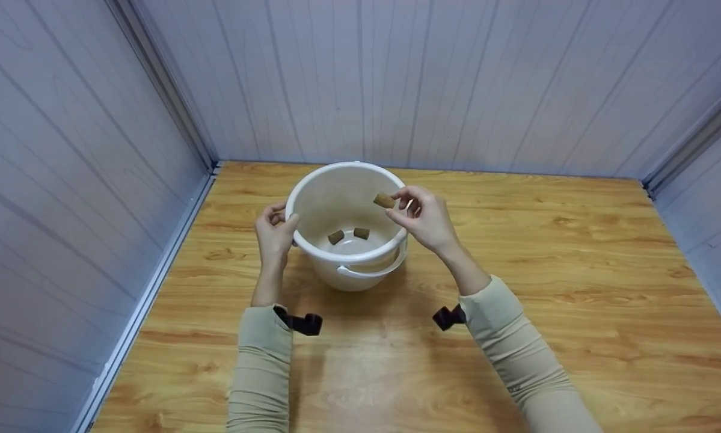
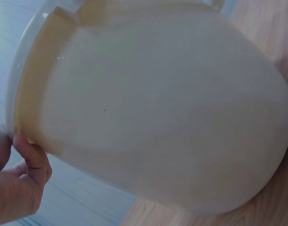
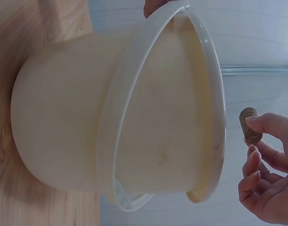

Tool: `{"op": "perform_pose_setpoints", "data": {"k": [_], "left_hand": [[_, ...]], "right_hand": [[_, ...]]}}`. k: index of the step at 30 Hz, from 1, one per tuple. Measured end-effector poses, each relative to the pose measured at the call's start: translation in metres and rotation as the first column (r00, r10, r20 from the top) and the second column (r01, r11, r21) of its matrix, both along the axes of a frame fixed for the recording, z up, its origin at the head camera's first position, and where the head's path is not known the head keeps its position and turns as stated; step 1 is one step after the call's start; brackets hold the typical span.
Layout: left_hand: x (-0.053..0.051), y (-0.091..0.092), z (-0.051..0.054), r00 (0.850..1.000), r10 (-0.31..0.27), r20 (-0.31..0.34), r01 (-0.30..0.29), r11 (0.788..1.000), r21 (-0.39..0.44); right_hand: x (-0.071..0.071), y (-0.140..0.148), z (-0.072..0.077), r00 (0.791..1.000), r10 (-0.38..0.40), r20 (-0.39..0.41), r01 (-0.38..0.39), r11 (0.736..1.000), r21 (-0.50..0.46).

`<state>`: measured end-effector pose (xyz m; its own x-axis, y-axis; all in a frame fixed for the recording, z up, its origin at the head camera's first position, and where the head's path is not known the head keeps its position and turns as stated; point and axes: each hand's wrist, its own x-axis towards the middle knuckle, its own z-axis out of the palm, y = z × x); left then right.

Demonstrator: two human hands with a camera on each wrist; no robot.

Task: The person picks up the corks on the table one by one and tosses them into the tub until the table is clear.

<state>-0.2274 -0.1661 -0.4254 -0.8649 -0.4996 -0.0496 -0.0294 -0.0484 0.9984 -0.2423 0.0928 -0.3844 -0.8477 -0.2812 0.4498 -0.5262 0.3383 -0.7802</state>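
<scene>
A white plastic bucket (image 1: 348,272) stands upright on the wooden surface, its handle (image 1: 372,273) hanging down on the near side. My left hand (image 1: 274,234) grips the bucket's rim at the left, thumb over the edge; the left wrist view shows its fingers curled against the outer wall. Between thumb and fingers, my right hand (image 1: 427,219) pinches a brown cork (image 3: 251,125) above the right part of the bucket's opening. Two more corks lie on the bucket's floor, a left cork (image 1: 335,237) and a right cork (image 1: 361,233), apart from each other.
Pale panel walls enclose the wooden surface (image 1: 552,270): a back wall (image 1: 384,84), a left wall (image 1: 65,180) and a right wall (image 1: 715,156). The bucket stands fairly near the back wall. A dark wrist device (image 1: 306,325) sticks out from the left sleeve, another (image 1: 447,317) from the right.
</scene>
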Motion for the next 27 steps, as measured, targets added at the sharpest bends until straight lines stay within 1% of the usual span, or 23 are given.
{"op": "perform_pose_setpoints", "data": {"k": [4,8,12,18,22,27], "left_hand": [[0.0,0.0,-0.001,0.999,-0.002,-0.033,0.003,1.0,0.022],[0.0,-0.001,-0.002,0.998,-0.008,-0.057,0.009,1.0,0.021],[0.0,-0.001,-0.002,0.999,-0.007,-0.05,0.008,1.0,0.021],[0.001,-0.001,-0.002,1.0,0.005,-0.031,-0.004,1.0,0.01],[0.001,0.0,-0.001,1.0,0.002,-0.03,-0.001,1.0,0.003],[0.0,-0.001,-0.002,1.0,-0.001,-0.025,0.001,1.0,-0.008]], "right_hand": [[-0.001,-0.007,0.0,1.0,0.008,-0.022,-0.008,1.0,0.009],[-0.003,-0.012,0.0,0.999,0.012,-0.031,-0.011,1.0,0.017],[-0.004,-0.017,-0.001,1.0,0.011,-0.018,-0.01,1.0,0.029],[-0.004,-0.019,0.001,0.998,0.058,-0.003,-0.058,0.998,0.013],[-0.002,-0.017,0.002,0.997,0.08,0.0,-0.08,0.997,0.004],[0.004,-0.01,0.005,0.998,0.06,0.01,-0.06,0.998,0.032]]}}
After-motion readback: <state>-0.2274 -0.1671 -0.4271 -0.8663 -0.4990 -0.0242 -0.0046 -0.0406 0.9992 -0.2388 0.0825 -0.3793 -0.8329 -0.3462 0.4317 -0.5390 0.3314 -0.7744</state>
